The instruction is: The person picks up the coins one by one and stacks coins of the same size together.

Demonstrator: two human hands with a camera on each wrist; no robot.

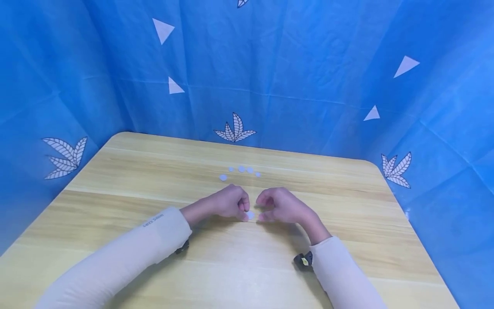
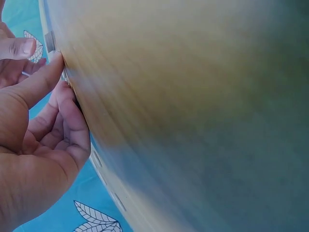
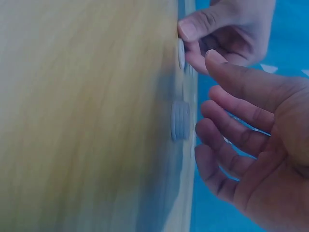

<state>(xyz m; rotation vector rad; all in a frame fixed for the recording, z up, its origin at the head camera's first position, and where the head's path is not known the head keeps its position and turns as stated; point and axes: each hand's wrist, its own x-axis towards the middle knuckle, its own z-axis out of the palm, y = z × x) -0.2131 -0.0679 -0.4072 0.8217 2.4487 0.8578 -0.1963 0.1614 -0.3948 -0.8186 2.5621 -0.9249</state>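
Near the middle of the table, my left hand (image 1: 230,201) pinches a pale round coin (image 1: 250,214) by its edge between thumb and finger. The coin (image 3: 181,54) lies nearly flat, close over the wood in the right wrist view. Facing it, my right hand (image 1: 283,207) is loosely curved with nothing between thumb and fingers. Beside the right fingertips stands a short stack of grey coins (image 3: 180,121). From the head camera the right hand hides this stack. In the left wrist view the stack (image 2: 50,41) shows past the left fingers (image 2: 46,77).
Beyond the hands, several single pale discs (image 1: 241,169) of different sizes lie in an arc. The wooden table (image 1: 154,163) has rounded far corners. A blue curtain (image 1: 270,86) with white leaf and triangle prints hangs behind and along the sides.
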